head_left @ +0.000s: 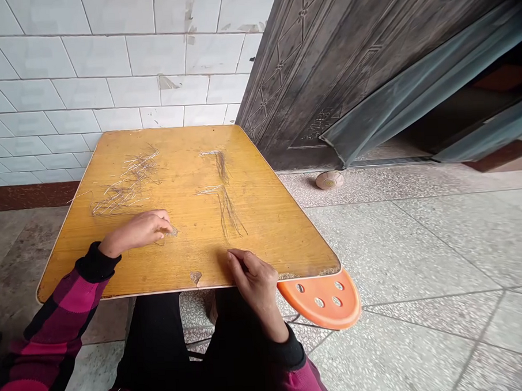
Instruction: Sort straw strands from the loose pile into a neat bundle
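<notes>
- The left hand [135, 232] lies palm down on the table [271, 229], its fingers curled nearly closed, their tips at a small tuft of fine strands [172, 231]. Whether it has hold of the tuft cannot be told.
- The right hand [252, 279] rests near the table's front edge, its fingers bent and drawn together, their tips on the wood. Anything held between them is too small to see.
- Two loose clusters of hair-like strands lie on the table: a wide, tangled spread [126, 184] toward the left, and a narrower pair of bundles [221, 191] in the middle, both well beyond the hands.
- The table's yellow wood veneer is chipped at the front edge [196, 277], just left of the right hand.
- An orange perforated stool seat [321, 301] sticks out below the table's front right corner.
- Magenta-and-black checked sleeves [54, 320] with black cuffs and black trousers [157, 338] show at the bottom.
- Behind the table rise a white tiled wall [108, 58] and a dark embossed door [307, 72]; a small ball [329, 180] sits on the speckled terrazzo floor [419, 258].
</notes>
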The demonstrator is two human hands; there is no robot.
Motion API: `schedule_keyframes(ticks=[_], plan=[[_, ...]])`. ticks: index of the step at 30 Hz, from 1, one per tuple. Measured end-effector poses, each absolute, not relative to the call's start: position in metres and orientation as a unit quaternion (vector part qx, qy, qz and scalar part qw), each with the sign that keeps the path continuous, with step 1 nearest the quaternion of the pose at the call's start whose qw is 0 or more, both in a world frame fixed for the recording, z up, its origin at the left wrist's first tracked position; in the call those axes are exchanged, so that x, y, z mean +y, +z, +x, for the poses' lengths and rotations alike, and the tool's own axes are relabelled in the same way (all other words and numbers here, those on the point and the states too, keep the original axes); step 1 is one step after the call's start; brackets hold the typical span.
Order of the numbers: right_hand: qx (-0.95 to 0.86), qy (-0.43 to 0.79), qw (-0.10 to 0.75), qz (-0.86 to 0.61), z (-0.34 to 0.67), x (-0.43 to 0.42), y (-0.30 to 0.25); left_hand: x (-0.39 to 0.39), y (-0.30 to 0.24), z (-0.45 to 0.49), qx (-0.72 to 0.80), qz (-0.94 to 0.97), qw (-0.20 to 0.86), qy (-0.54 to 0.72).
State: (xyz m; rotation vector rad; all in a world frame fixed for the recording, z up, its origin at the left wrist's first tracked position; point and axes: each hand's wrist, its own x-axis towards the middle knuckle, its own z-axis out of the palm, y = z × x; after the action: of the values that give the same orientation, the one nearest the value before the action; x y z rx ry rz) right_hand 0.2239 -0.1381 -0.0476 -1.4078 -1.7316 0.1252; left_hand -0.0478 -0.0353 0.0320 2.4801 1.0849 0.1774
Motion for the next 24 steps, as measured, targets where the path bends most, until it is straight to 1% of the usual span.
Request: schedule_keyframes(ticks=[3, 5, 10, 13, 18, 24], plan=[[-0.693, 0.058, 0.442, -0.566, 0.224, -0.138, -0.047, -0.036, 0.026, -0.043, 0.428, 0.891, 0.142, 0.044], [-0.691, 0.061, 0.442, -0.569, 0.223, -0.139, -0.047, -0.035, 0.025, -0.045, 0.438, 0.890, 0.116, 0.040], [-0.687, 0.067, 0.447, -0.569, 0.222, -0.139, -0.045, -0.034, 0.033, -0.055, 0.422, 0.892, 0.152, 0.055], [-0.687, 0.069, 0.447, -0.569, 0.222, -0.138, -0.045, -0.034, 0.036, -0.058, 0.425, 0.889, 0.156, 0.067], [-0.687, 0.066, 0.448, -0.569, 0.223, -0.138, -0.046, -0.035, 0.030, -0.052, 0.405, 0.904, 0.128, 0.041], [-0.687, 0.069, 0.449, -0.567, 0.222, -0.138, -0.047, -0.032, 0.029, -0.056, 0.428, 0.896, 0.092, 0.070]])
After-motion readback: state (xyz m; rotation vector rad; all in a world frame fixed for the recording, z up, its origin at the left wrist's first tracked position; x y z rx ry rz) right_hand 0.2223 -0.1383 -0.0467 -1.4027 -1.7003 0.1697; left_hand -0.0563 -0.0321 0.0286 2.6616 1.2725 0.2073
